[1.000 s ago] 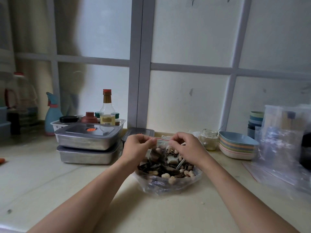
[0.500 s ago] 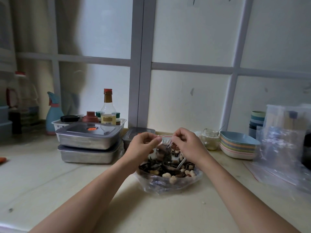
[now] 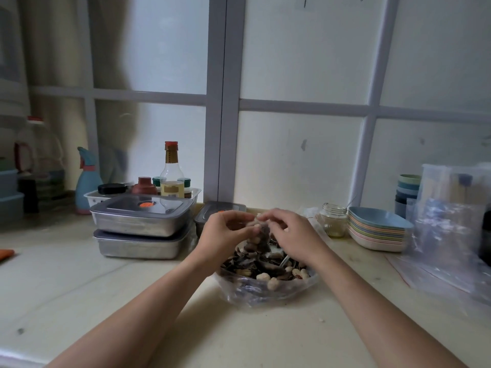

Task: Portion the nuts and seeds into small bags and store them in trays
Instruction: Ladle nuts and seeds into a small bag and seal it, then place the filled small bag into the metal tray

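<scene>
Left hand point(image 3: 225, 231) and right hand point(image 3: 289, 232) raised together, fingers curled — both pinching small filled bag point(image 3: 261, 236) above open bag of nuts and seeds point(image 3: 268, 282) — forearms converging.

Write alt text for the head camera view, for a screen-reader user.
The left hand and right hand pinch a small bag of nuts and seeds above a large open plastic bag of the same mix on a pale counter. Two stacked lidded steel trays stand to the left; a glass jar and stacked pastel dishes to the right.
</scene>
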A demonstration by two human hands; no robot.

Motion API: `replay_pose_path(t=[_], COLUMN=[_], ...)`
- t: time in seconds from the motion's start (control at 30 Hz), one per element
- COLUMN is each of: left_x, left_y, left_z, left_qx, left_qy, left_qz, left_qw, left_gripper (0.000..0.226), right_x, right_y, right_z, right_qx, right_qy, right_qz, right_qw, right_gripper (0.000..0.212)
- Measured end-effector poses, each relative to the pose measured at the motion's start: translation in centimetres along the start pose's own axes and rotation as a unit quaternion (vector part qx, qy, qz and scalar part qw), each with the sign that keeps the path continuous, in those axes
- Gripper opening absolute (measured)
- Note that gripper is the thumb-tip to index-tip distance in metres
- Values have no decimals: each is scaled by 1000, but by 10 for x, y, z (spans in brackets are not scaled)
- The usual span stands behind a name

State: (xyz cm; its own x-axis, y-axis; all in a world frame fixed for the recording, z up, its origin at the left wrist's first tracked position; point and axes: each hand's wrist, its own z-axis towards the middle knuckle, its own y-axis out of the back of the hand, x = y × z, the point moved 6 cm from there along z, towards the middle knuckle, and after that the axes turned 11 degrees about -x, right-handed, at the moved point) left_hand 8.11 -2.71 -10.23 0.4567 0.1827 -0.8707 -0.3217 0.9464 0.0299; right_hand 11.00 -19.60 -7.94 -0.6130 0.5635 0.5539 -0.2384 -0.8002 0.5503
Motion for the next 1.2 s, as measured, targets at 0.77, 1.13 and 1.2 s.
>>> replay_pose_path(t=[0.77, 1.13, 1.2], left_x=[-89, -7, -19], left_y=[150, 242, 247], left_z=[11, 11, 4], left_qx=[-288, -270, -301], left_qy=[-192, 53, 36], left_qz=[248, 321, 302], left_qw=[905, 906, 904], left_gripper=[19, 22, 23], right_x=[71, 122, 129], right_y=[-52, -131, -128], right_z=[13, 14, 10], right_qx=[26, 131, 106], right_qy=[1, -180, -188], right_qz=[49, 198, 207], right_qw=[998, 955, 954], right_gripper=[9, 41, 31])
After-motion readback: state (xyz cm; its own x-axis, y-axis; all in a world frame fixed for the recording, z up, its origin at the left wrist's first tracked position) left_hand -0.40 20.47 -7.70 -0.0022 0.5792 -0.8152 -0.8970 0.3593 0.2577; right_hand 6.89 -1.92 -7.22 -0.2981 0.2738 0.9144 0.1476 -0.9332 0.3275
